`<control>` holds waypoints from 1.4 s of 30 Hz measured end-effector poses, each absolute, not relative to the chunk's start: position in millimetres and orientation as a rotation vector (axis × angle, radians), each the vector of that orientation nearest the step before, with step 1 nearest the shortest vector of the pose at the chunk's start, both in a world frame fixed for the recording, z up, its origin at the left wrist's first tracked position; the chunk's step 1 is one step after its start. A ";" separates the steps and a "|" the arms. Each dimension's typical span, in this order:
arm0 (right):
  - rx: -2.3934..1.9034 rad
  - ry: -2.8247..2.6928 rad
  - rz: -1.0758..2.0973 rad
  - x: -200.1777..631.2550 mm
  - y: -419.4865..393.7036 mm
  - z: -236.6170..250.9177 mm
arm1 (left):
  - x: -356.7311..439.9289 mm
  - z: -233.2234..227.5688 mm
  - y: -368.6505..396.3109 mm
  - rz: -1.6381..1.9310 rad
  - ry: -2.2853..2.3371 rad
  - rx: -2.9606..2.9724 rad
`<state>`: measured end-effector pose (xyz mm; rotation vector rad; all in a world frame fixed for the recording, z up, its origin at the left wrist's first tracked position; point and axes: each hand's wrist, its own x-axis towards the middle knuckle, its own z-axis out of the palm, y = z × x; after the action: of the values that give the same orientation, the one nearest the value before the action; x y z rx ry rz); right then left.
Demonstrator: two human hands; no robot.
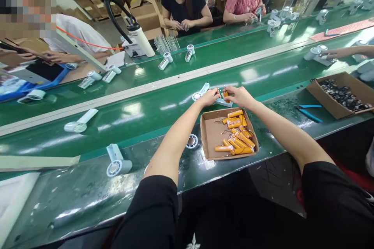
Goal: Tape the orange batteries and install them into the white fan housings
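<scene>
Over the near edge of the green belt, my right hand (239, 97) pinches an orange battery (226, 95) that stands roughly upright. Just left of it, my left hand (210, 97) is closed in a pinch; what its fingertips hold is too small to make out. Partly hidden behind my hands lies a pale blue handheld fan housing (197, 96). Below them a cardboard box (209, 134) contains several orange batteries (233, 114) with thin dark wires. Close to that box's left side rests a round fan part (192, 141).
More fan housings lie on the belt (140, 114) and on the near ledge, one (115, 165) at left. Blue-handled pliers (311, 112) and a box of small dark parts (327, 103) are at right. A co-worker's hand (336, 53) reaches in from the right; people sit opposite.
</scene>
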<state>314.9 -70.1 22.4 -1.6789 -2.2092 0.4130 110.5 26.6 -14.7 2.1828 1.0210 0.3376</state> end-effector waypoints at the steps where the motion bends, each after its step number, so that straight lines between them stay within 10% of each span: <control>1: -1.719 -2.281 0.381 314.7 -69.6 23.5 | 113.0 -13.7 26.0 0.339 1.043 2.174; 19: -1.884 -2.780 -0.013 313.5 -47.7 41.8 | 95.5 70.2 -84.6 0.686 1.045 2.190; 28: -1.934 -2.574 0.062 326.3 -51.8 43.6 | -178.0 -35.6 -297.2 0.836 1.386 2.758; 35: -1.869 -2.351 0.126 279.4 -110.4 89.8 | -234.6 -80.2 -316.5 0.672 1.435 2.912; 42: -1.222 -2.243 1.058 179.0 -247.9 64.2 | -165.0 -20.7 -299.8 0.890 1.478 2.867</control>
<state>179.0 -247.9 64.2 -1.2218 -2.2430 1.0582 -165.0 -299.8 -20.7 2.8669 1.4776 0.8903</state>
